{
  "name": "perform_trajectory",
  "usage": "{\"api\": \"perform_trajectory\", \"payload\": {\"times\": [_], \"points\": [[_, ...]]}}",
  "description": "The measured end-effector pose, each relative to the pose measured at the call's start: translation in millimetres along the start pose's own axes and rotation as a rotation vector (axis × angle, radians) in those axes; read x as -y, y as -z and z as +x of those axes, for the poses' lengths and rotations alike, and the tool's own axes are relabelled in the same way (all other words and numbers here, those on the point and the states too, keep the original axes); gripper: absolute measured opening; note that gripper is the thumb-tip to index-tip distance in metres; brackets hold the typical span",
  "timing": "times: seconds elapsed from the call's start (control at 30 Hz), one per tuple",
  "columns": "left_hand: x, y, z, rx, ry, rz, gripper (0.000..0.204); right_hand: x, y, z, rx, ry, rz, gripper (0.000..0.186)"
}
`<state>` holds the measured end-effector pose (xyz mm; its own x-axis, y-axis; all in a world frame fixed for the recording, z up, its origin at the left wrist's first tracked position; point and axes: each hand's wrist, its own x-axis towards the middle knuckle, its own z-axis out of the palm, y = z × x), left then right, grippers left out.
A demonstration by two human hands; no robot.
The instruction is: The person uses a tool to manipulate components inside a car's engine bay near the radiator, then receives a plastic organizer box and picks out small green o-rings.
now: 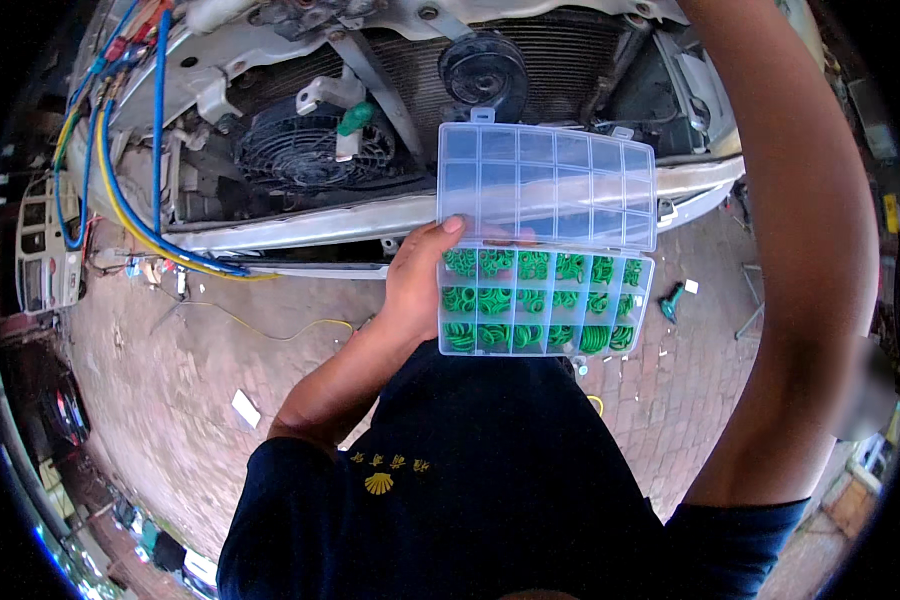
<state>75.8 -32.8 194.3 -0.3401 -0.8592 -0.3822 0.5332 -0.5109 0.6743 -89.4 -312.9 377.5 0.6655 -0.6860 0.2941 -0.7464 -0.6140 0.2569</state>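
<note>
My left hand (pixel 417 280) grips the left side of a clear plastic compartment box (pixel 546 340), its thumb on the rim near the hinge and its other fingers mostly hidden behind. The lid (pixel 548 186) is swung up and away from me. Green rubber O-rings (pixel 594 338) of several sizes fill the small compartments in rows. My right forearm (pixel 805 180) stretches up along the right side and leaves the picture at the top, so the right hand is out of sight.
Ahead is a vehicle's open front with a bare metal crossbar (pixel 300 235), a round fan (pixel 315 150) and a horn-like black disc (pixel 483 75). Blue and yellow hoses (pixel 120 205) hang at the left. On the brick floor lie a dark green power tool (pixel 672 303) and white scraps (pixel 245 408).
</note>
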Motion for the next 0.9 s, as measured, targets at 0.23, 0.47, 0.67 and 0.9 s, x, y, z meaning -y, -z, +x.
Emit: {"api": "perform_trajectory", "payload": {"times": [0.23, 0.47, 0.67, 0.9], "points": [[1.6, 21.5, 30.2, 0.146, 0.036, -0.043, 0.049, 64.4, 13.3, -179.3, -0.107, -0.268, 0.915, 0.025], [20.9, 12.4, 71.3, 0.266, 0.222, 0.059, 0.052, 114.9, -3.5, -286.4, 0.117, -0.596, 0.863, 0.014], [25.8, 13.2, 82.3, 0.411, 0.362, -0.035, 0.041, 133.1, -9.3, -304.6, 0.155, -0.703, 0.731, 0.011], [27.0, 16.5, 86.2, 0.445, 0.413, -0.008, 0.044, 140.7, -6.2, -321.9, 0.084, -0.795, 0.74, 0.009]]}}
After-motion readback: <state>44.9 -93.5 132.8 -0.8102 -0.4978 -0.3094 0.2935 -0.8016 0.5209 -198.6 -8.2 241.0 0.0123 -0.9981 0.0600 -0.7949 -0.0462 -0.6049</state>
